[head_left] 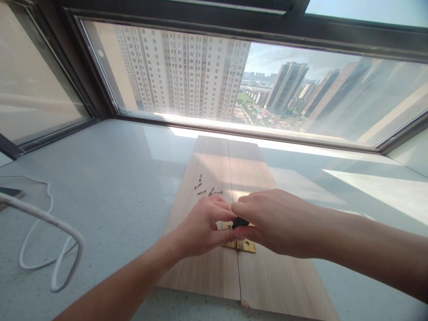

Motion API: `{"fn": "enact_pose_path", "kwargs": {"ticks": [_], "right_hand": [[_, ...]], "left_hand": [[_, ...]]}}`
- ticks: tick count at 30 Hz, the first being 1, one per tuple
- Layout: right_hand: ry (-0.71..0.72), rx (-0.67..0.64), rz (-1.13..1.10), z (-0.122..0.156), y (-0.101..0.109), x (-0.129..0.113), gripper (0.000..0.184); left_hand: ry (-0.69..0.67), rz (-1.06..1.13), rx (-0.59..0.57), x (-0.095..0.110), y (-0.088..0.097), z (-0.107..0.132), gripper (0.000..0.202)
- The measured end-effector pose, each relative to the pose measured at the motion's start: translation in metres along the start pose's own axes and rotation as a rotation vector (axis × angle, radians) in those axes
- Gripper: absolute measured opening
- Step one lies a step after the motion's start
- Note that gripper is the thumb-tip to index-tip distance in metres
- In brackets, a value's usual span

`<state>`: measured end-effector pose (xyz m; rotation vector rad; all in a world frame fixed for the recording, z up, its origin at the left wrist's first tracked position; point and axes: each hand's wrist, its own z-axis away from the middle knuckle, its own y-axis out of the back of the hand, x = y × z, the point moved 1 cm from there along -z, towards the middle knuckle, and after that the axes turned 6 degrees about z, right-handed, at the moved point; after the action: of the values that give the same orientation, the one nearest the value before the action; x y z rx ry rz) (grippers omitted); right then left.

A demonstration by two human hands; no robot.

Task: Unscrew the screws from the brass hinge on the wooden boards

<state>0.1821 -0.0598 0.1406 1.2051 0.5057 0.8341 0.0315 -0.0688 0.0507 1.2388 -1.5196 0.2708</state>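
My right hand (267, 218) is wrapped round a black-handled screwdriver (241, 222); only a short dark part of it shows, and its tip is hidden. Beneath both hands a brass-coloured hinge (247, 246) lies across the seam of two wooden boards. My left hand (209, 223) comes in from the left, thumb and fingertips curled in against the screwdriver's lower end over the hinge. What those fingertips pinch is hidden. Several loose screws (201, 192) lie on the left board (200, 272), just beyond my left hand. The right board (277, 285) sits alongside it.
The boards rest on a pale speckled sill (127, 178) below a large dark-framed window (234, 133). A white cable (72, 236) loops at the left, with a dark flat object (10, 192) by the edge. Sunlight falls across the right side.
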Motion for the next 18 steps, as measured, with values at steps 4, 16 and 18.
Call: {"fn": "enact_pose_path", "kwargs": {"ticks": [4,16,18], "right_hand": [[-0.104,0.057,0.16,0.007,-0.004,-0.004,0.034],[-0.033,-0.09,0.008,0.0,0.001,0.005,0.027],[-0.039,-0.087,0.001,-0.001,0.004,0.007,0.026]], "left_hand": [[0.051,-0.213,0.184,0.002,-0.02,0.011,0.023],[-0.064,0.17,-0.283,-0.003,0.017,-0.019,0.01],[-0.063,0.165,-0.273,-0.008,0.016,-0.019,0.01]]}}
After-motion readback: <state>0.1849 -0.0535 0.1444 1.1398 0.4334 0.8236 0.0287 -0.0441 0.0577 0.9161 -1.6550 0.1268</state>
